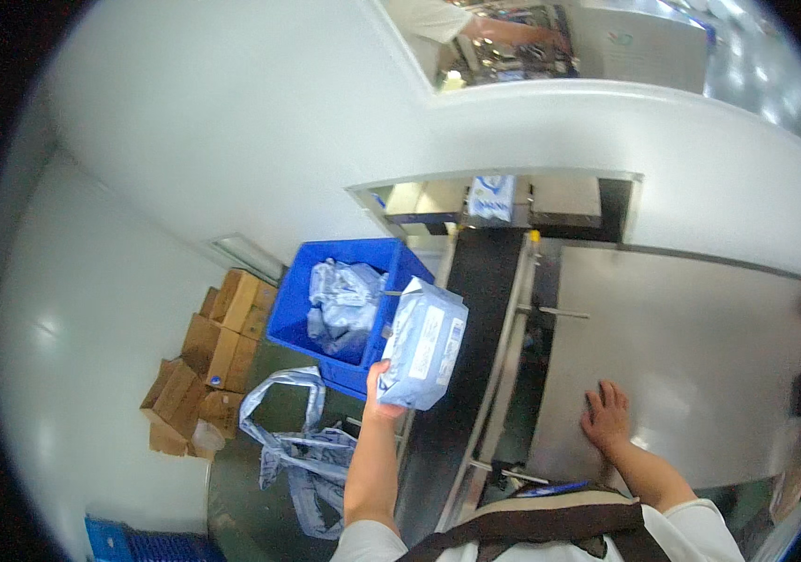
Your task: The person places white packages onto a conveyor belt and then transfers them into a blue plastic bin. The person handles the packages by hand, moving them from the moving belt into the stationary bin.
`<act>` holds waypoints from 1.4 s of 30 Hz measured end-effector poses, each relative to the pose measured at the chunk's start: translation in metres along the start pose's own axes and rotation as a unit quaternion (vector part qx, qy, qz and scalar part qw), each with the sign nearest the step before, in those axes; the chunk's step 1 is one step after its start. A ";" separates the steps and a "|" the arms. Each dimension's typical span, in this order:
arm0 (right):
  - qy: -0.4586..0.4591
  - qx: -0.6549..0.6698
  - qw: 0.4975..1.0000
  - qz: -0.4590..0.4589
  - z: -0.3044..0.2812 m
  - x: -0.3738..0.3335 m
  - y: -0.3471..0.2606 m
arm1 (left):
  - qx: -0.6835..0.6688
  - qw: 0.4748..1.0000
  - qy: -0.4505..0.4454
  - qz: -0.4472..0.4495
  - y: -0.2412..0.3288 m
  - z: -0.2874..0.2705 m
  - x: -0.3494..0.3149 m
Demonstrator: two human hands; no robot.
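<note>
My left hand [386,394] is closed around the lower left end of a light-blue and white soft pack [427,345]. It holds this plump, wipes-like pack above the left edge of the black conveyor belt [483,272], with a printed label side showing. My right hand [608,418] rests on the steel table [691,347], its fingers spread and nothing in them. Left of the held pack stands a blue crate [344,248] with crumpled light-blue film packs [344,298] inside. Another blue-and-white pack [491,198] lies at the belt's far end, in the wall opening.
Cardboard boxes [222,328] stand against the left wall. Strips of light-blue film [311,468] hang or lie below the crate. A metal rail [499,375] runs along the belt's right side. Beyond the window, another person's arm [513,34] reaches over machinery.
</note>
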State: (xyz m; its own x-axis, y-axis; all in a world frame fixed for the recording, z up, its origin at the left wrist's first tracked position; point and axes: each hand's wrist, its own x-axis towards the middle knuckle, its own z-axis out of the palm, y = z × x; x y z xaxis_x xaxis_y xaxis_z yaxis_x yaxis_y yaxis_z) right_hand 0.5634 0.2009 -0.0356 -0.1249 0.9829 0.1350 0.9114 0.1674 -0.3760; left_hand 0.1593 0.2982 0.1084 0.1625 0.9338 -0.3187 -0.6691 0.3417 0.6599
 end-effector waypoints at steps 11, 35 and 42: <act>0.023 -0.017 0.999 -0.014 -0.009 0.002 -0.006 | -0.241 0.921 0.232 0.200 0.088 0.007 0.090; 0.033 -0.001 0.999 -0.015 0.000 0.001 -0.003 | 0.328 0.928 0.092 -0.153 -0.024 0.027 0.065; 0.005 0.001 1.000 0.009 0.001 -0.002 0.000 | -0.255 0.908 0.101 0.318 0.102 0.023 0.026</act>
State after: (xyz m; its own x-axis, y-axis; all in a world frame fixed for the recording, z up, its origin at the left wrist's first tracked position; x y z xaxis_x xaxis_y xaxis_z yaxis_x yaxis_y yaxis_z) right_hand 0.5636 0.1989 -0.0371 -0.1048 0.9851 0.1364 0.9129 0.1497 -0.3797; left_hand 0.1120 0.3595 0.1838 -0.4753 0.8693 -0.1358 -0.8383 -0.4005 0.3699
